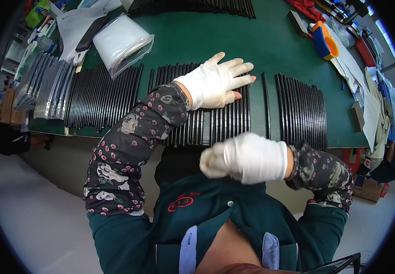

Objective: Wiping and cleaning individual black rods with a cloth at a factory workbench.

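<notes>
My left hand (216, 85), in a white glove, lies flat with fingers spread on a row of thin black rods (230, 122). Two bare fingertips show past the glove. My right hand (248, 158), also gloved, hovers just off the table's front edge, its fingers curled together; whether they hold anything is hidden and slightly blurred. A single black rod (266, 105) lies apart, right of the row under my left hand. Further right is another row of black rods (301, 109), and a third set of rods (103, 98) spreads to the left.
Plastic-bagged rods (53, 86) lie at the green table's (197, 41) left end. Behind them sits a clear bag of white material (120, 41). More rods (193, 7) lie at the far edge. A blue-and-orange holder (325, 42) and paper sheets (350, 73) are at right.
</notes>
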The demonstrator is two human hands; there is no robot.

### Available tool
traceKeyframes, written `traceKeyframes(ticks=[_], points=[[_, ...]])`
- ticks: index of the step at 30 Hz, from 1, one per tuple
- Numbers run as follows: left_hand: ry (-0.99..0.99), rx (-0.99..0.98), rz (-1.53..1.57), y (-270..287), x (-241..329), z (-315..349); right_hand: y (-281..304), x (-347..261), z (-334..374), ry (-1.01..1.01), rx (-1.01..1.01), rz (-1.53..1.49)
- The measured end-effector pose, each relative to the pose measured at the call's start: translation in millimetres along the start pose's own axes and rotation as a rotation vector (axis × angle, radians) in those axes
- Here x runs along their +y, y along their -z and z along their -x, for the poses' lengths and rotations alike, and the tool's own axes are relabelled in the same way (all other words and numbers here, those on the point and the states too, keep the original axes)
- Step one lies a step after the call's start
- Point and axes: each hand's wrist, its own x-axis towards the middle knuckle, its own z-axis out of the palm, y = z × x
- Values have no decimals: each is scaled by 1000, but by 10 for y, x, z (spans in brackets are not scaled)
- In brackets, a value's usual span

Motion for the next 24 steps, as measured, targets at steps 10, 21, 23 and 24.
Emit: traceKeyframes(ticks=[10, 21, 23, 24], points=[[-3, -43, -30, 69, -24, 59, 13, 69, 201, 101, -3, -13], [-220, 162, 48, 307, 362, -672, 679, -105, 1115, -352, 1176, -297], [-230, 81, 294, 217, 559, -941, 674, -82, 1086, -338, 1155, -238], [-203, 14, 472, 102, 624, -1036, 670, -72, 1062, -330, 1144, -199]])
